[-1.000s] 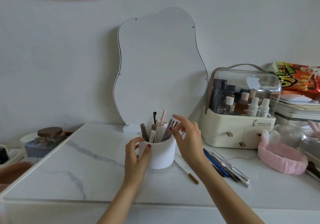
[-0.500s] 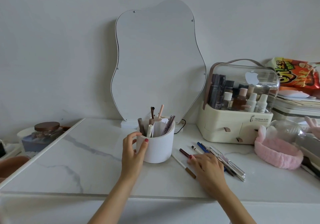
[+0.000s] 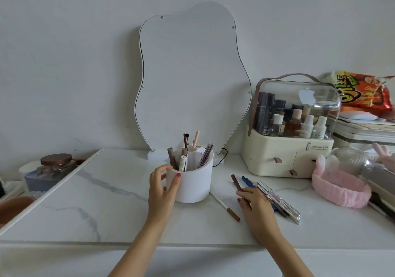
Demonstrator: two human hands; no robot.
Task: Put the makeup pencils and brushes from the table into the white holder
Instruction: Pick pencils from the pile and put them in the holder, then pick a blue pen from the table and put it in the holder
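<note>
1. The white holder (image 3: 192, 182) stands upright on the marble surface (image 3: 96, 208), just in front of the wavy mirror (image 3: 190, 79); pencils and brushes (image 3: 185, 148) already inside it point upward, some leaning left, some right
2. A dark maroon pencil (image 3: 237, 183) lies to the right of the holder, its long axis running from far-left to near-right, the far tip free and the near part under the right hand (image 3: 256, 210)
3. A white pencil with a brown cap (image 3: 224, 206) lies between holder and right hand on the same slant, cap toward the near edge
4. A blue pencil (image 3: 248, 180) and silver tubes (image 3: 280, 201) lie in a loose bundle just beyond the right hand, parallel to the others
5. The left hand (image 3: 162, 193) wraps the holder's left wall, thumb on the front, fingers at the rim: its grip grasps the holder
6. The right hand lies palm down, fingers curled onto the maroon pencil; whether that grip has closed on it I cannot tell
7. Bare surface spreads left of the holder and toward the near edge; a cream cosmetics case (image 3: 288, 148) and a pink headband (image 3: 339, 186) crowd the right side
</note>
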